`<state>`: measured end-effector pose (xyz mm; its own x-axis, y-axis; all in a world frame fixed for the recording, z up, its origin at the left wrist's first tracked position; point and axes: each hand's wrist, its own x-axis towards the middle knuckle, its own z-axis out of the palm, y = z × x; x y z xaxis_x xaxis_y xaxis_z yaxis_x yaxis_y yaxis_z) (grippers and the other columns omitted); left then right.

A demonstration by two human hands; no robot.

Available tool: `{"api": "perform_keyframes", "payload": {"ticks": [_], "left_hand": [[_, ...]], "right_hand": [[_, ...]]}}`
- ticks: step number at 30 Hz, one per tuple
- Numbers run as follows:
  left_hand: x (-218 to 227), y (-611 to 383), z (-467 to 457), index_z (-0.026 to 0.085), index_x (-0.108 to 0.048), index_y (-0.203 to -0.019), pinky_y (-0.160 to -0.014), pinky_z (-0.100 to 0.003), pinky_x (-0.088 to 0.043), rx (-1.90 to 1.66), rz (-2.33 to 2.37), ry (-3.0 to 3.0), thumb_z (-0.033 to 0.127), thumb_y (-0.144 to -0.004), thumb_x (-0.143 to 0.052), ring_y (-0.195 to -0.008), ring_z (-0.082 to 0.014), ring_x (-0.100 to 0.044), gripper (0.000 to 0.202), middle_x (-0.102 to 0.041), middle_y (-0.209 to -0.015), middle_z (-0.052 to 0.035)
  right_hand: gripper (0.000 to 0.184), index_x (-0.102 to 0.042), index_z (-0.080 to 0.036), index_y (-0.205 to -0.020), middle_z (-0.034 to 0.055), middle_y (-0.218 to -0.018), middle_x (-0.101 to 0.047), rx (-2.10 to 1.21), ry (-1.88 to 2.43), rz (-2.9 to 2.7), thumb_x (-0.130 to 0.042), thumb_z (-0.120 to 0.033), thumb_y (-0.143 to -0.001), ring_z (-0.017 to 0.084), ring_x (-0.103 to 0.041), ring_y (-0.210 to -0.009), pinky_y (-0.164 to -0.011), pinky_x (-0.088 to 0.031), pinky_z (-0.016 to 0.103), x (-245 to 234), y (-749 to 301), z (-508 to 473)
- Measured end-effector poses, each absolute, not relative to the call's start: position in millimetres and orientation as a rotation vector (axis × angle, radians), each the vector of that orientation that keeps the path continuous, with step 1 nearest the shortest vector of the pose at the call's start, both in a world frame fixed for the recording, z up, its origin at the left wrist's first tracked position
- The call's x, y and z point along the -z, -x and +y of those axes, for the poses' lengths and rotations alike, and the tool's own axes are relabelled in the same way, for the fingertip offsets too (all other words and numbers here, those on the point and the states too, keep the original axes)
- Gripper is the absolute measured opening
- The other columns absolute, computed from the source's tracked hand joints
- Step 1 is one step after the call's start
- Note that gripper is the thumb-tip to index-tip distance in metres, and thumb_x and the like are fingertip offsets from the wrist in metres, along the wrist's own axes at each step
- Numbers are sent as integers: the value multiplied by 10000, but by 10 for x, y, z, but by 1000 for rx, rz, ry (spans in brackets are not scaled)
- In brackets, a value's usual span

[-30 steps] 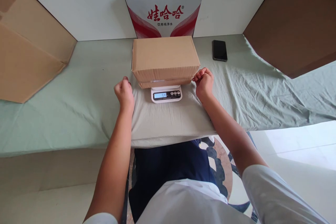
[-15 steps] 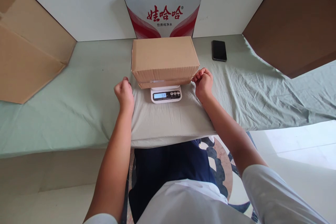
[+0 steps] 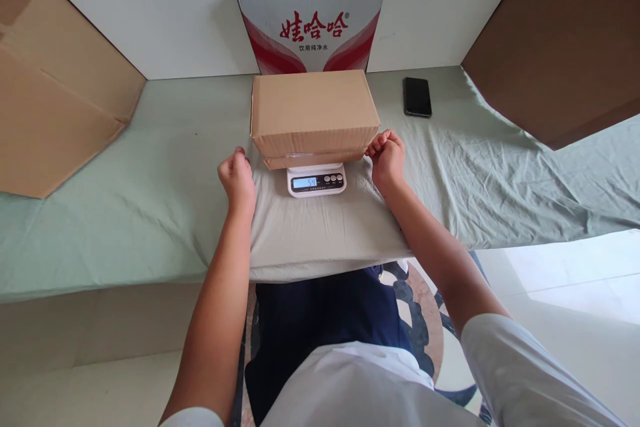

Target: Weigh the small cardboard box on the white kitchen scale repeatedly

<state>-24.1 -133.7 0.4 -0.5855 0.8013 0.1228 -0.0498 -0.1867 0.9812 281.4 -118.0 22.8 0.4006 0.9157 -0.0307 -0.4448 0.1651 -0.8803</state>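
A closed brown cardboard box (image 3: pixel 313 113) rests on a small white digital scale (image 3: pixel 317 181) whose lit display shows digits. The scale stands on a table covered with pale green cloth (image 3: pixel 150 200). My left hand (image 3: pixel 237 179) rests on the cloth just left of the scale, its fingers curled into a loose fist with nothing in it. On the other side, my right hand (image 3: pixel 387 157) is likewise curled shut and empty, close to the box's lower right corner, and I cannot tell whether it touches the box.
A black phone (image 3: pixel 417 96) lies on the cloth at the back right. A white and red printed carton (image 3: pixel 311 27) stands behind the box. Large cardboard boxes flank the table at the left (image 3: pixel 55 87) and the right (image 3: pixel 565 47). White panels (image 3: pixel 160 13) line the back.
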Motion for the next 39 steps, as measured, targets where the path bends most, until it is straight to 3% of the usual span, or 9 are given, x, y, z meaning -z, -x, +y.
{"api": "perform_keyframes", "payload": {"ticks": [14, 18, 21, 24, 26, 29, 33, 36, 39], "left_hand": [[-45, 226, -1345, 253, -236, -676, -534, -300, -133, -1834, 1481, -884, 528, -970, -745, -573, -108, -179, 649, -192, -659, 57], [18, 274, -1312, 231, -373, -675, -522, -259, -225, -1860, 1486, -982, 578, -1010, -672, -575, -114, -290, 567, -318, -650, 32], [75, 313, -1296, 217, -548, -771, -520, -252, -326, -1894, 1493, -1028, 666, -1017, -640, -605, -139, -463, 520, -495, -708, -11], [110, 338, -1321, 221, -755, -1102, -699, -311, -576, -1882, 1430, -1146, 790, -998, -608, -920, -240, -748, 597, -761, -1065, -114], [123, 339, -1353, 273, -750, -1385, -993, -400, -649, -1846, 1324, -1245, 866, -979, -586, -1332, -325, -748, 737, -743, -1474, -145], [134, 308, -1397, 364, -644, -1620, -1330, -454, -496, -1761, 1168, -1364, 946, -956, -548, -1708, -344, -473, 888, -516, -1812, -83], [143, 254, -1432, 403, -579, -1705, -1434, -464, -371, -1673, 1071, -1455, 972, -932, -555, -1766, -344, -377, 960, -445, -1869, -45], [136, 240, -1464, 388, -592, -1703, -1447, -495, -340, -1620, 1057, -1502, 935, -967, -551, -1763, -353, -382, 918, -511, -1826, -63], [112, 238, -1500, 343, -637, -1663, -1448, -524, -327, -1572, 1062, -1563, 897, -1006, -536, -1739, -373, -422, 865, -594, -1751, -103]], "right_hand": [[239, -400, -244, -651, -78, -605, -317, -1058, 937, -592, -532, -72, -752, 84, -341, -518, -534, -324, 226, -228, -2806, -1188], [240, -391, -251, -667, -82, -603, -323, -1040, 960, -623, -567, -130, -775, 85, -343, -526, -533, -336, 221, -202, -2811, -1175], [263, -375, -259, -686, -85, -607, -314, -1006, 985, -667, -592, -199, -820, 91, -340, -529, -532, -345, 227, -156, -2823, -1157], [260, -410, -264, -719, -70, -644, -399, -898, 1020, -770, -602, -276, -893, 101, -421, -561, -573, -411, 245, -101, -2846, -1150], [202, -515, -271, -790, -32, -761, -571, -796, 1034, -868, -594, -356, -957, 129, -583, -693, -684, -531, 277, -72, -2864, -1161], [281, -685, -320, -1111, 35, -1201, -763, -712, 1004, -1049, -551, -556, -1036, 227, -743, -1162, -1041, -645, 438, -45, -2879, -1200], [702, -566, -429, -1583, 18, -1723, -591, -769, 943, -1240, -451, -842, -1027, 337, -484, -1701, -1428, -401, 628, -44, -2848, -1284], [821, -501, -466, -1679, -25, -1815, -519, -821, 933, -1315, -412, -924, -1003, 329, -310, -1818, -1522, -236, 628, -72, -2796, -1353], [832, -520, -463, -1681, -22, -1812, -543, -831, 948, -1392, -404, -933, -1005, 321, -317, -1819, -1543, -188, 616, -88, -2758, -1394]]}}
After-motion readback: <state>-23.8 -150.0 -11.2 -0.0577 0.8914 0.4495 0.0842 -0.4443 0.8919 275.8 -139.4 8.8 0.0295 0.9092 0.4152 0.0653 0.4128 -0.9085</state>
